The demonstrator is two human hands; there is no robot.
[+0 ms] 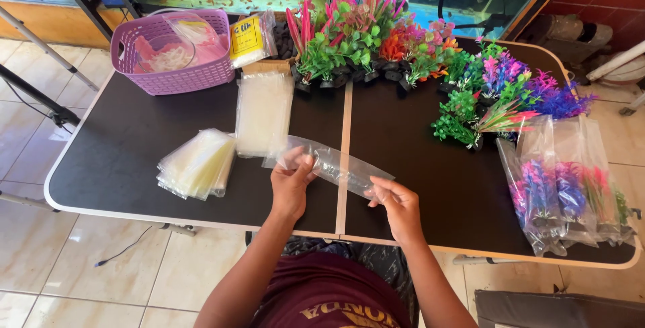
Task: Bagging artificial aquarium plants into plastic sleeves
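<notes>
Left hand (290, 179): pinching one end of a clear plastic sleeve bag (336, 165), thumb on top, fingers under it.
Right hand (396, 200): gripping the other end of the same bag, fingers curled round its edge.
Bag's place: lifted just above the black folding surface (121, 160), stretched across the pale seam that runs down the middle.
Risk at the grip: the film looks thin and slick — a pull from both ends could stretch it, or it could slip out of one pinch and drop flat.
Risk at the mouth: the two layers cling, so a hurried rub to part them may crease or tear the edge.
Left of the bag: a flat pile of clear bags (263, 113) and a fanned yellowish stack (198, 163), both loose — a sweep of the forearm could scatter them.
Beyond the bag: artificial aquarium plants (369, 39) in pink, green and orange, with spiky tips that could snag film.
Right of the bag: already bagged plants (571, 190) near the surface's edge, where a nudge might tip them off.
Far left of the bag: a purple basket (171, 53).
</notes>
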